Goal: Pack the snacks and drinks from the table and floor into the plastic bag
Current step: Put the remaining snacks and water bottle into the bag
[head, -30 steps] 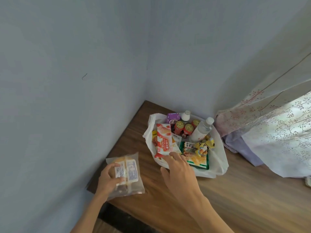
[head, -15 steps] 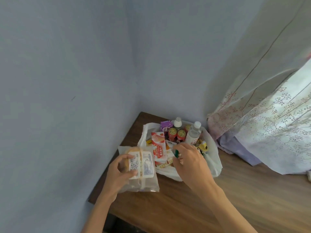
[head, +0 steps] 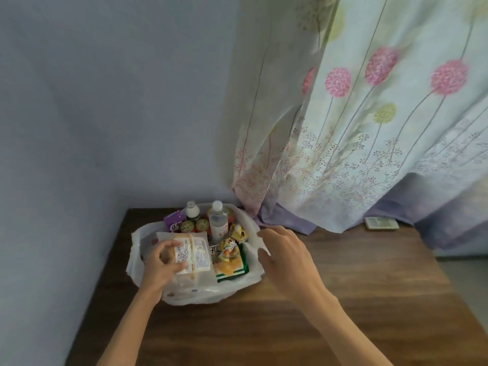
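A white plastic bag (head: 137, 257) lies open on the wooden table (head: 343, 286) in the room's corner. My left hand (head: 161, 268) grips a clear bread packet (head: 194, 253) and holds it over the bag's left side. My right hand (head: 284, 256) pinches the bag's right rim. Inside the bag are a clear water bottle (head: 218, 223), a small white bottle (head: 192, 211), two red cans (head: 195, 225), a purple carton (head: 173, 222), a green snack packet (head: 232, 266) and small yellow sachets (head: 228, 247).
A flowered curtain (head: 356, 128) hangs behind the table and drapes onto its back edge. A small flat packet (head: 381, 223) lies at the back right near the curtain. The wall (head: 79, 128) runs along the table's left side.
My left hand has carried the bread packet from the table's left edge to over the bag. My right hand has left the items inside and taken the bag's right rim.
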